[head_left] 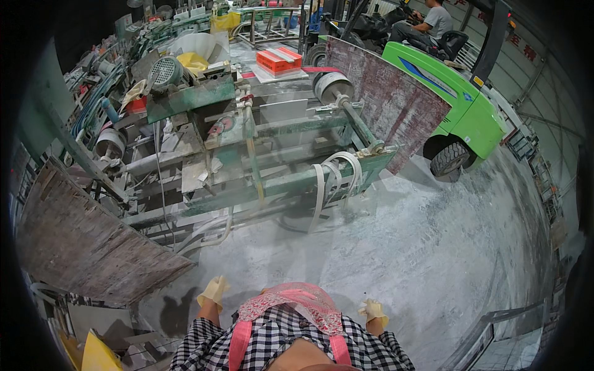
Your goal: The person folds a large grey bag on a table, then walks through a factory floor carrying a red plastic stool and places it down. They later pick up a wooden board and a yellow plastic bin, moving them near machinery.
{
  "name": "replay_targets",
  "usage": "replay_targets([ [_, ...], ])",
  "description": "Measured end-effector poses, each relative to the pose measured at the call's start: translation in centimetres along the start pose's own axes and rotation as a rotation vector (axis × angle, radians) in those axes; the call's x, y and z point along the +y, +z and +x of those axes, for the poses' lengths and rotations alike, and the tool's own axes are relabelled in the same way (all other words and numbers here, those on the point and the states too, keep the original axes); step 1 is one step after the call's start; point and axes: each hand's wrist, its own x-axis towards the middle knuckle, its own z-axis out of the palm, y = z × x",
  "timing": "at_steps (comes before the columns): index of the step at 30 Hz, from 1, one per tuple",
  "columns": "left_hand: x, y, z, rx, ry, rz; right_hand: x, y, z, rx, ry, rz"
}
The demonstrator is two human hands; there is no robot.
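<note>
Workshop floor (pixel 433 235), grey and dust-whitened, worn brown panel (pixel 93 235), its face scuffed and mottled, slanting at left beside green machine frame (pixel 375 168), gloved left hand (pixel 213 290) near the panel's corner, gloved right hand (pixel 374 311) well apart, neither grip showing an object, finger opening indeterminable.

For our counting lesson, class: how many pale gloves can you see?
2. One glove covers the left hand, low left of centre; another glove covers the right hand. Others may be hidden.
</note>
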Motion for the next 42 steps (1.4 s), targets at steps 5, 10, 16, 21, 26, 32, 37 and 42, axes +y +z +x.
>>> replay_targets([
  [5,-0.8,0.1,1.2,-0.035,0.042,0.076,-0.1,0.2,-0.2,0.017,0.024,-0.055],
  [10,-1.5,0.1,1.8,-0.054,0.035,0.075,-0.2,0.5,-0.3,0.004,0.01,-0.07],
  [16,-0.6,0.2,1.1,-0.073,0.017,0.104,-0.8,0.9,-0.8,-0.008,0.062,0.018],
  [21,-0.7,0.7,0.9,-0.039,0.009,0.068,-1.0,0.9,-0.2,-0.053,0.071,-0.01],
  [26,-1.4,0.8,1.5,-0.084,0.046,0.054,-0.3,0.9,0.5,-0.024,0.083,0.032],
  [32,0.6,1.1,0.2,-0.071,-0.014,0.33,-0.3,0.6,1.5,-0.087,-0.02,-0.033],
  [37,3.0,2.2,-1.9,0.032,-0.195,0.403,-1.3,0.9,3.0,-0.131,-0.278,-0.369],
  [42,5.0,3.2,-1.9,0.005,-0.118,0.314,-1.0,0.7,4.7,-0.132,-0.362,-0.554],
])
